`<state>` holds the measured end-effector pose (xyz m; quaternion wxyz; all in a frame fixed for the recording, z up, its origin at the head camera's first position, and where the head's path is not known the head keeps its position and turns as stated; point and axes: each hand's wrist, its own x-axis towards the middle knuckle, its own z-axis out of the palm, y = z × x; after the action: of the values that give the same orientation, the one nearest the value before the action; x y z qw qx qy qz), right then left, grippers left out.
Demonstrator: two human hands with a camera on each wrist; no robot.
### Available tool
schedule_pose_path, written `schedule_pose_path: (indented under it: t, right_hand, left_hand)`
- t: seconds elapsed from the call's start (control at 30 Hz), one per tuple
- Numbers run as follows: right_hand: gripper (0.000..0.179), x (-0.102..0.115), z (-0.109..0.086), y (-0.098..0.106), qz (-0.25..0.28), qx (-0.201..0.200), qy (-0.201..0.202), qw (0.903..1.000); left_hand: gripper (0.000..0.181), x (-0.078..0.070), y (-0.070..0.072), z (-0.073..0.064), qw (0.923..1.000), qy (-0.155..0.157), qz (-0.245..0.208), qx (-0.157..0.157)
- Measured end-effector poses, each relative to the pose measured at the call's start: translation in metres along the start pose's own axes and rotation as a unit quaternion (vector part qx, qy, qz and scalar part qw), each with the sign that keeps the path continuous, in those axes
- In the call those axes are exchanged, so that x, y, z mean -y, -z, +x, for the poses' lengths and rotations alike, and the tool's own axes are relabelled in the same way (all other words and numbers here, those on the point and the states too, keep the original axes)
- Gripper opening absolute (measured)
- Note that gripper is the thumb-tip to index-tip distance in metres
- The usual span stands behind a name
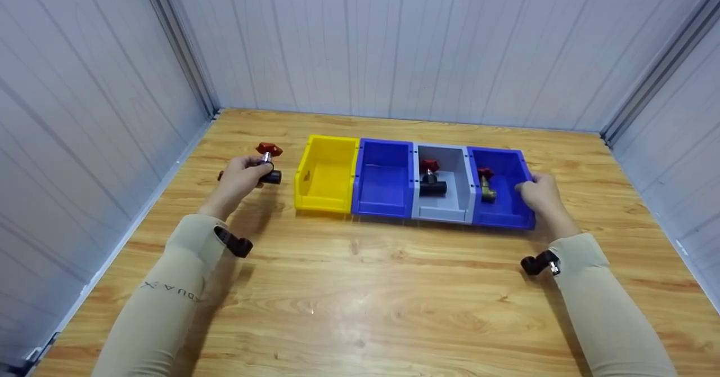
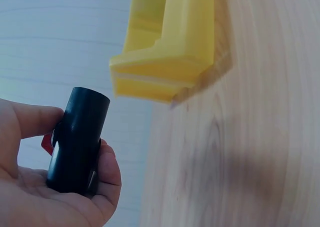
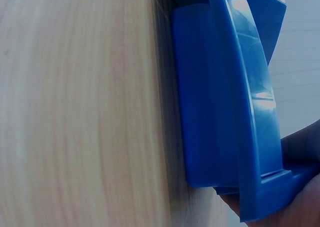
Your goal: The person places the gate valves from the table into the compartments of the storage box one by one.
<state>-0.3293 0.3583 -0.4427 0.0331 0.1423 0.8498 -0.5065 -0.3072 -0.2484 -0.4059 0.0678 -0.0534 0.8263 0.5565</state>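
My left hand point(image 1: 239, 181) holds a valve point(image 1: 271, 176) with a black pipe body and red handle, above the table left of the yellow bin point(image 1: 323, 203). In the left wrist view, thumb and fingers close around the valve's black tube point(image 2: 79, 137); its red handle is mostly hidden. My right hand point(image 1: 543, 200) grips the outer side wall of the right-hand blue bin point(image 1: 503, 219). The right wrist view shows that blue bin point(image 3: 210, 102) close up, thumb and fingers at its edge. Inside it lies a brass valve point(image 1: 487, 188) with a red handle.
Between the yellow and right-hand bins stand another blue bin point(image 1: 384, 209) and a grey bin point(image 1: 441, 214), all joined in a row. A black valve point(image 1: 433, 187) with a red handle lies in the grey bin. White panel walls point(image 1: 371, 45) enclose the wooden table point(image 1: 360, 287).
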Motion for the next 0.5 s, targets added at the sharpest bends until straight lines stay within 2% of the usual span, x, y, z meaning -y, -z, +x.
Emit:
schedule_pose_path:
  t: [0.23,0.5]
  right_hand:
    - [0.047,-0.0012,-0.0007,0.0005,-0.005,-0.003,0.003,1.0]
    - [0.034,-0.0019,0.0018,0.0006,-0.014,-0.005,0.015,0.9998]
  left_hand:
    - [0.055,-0.007,-0.0031,0.0032,0.9997,-0.003,-0.022,0.002]
    - [0.05,-0.0108,-0.0089,0.0022,0.9986,-0.011,-0.052,-0.001]
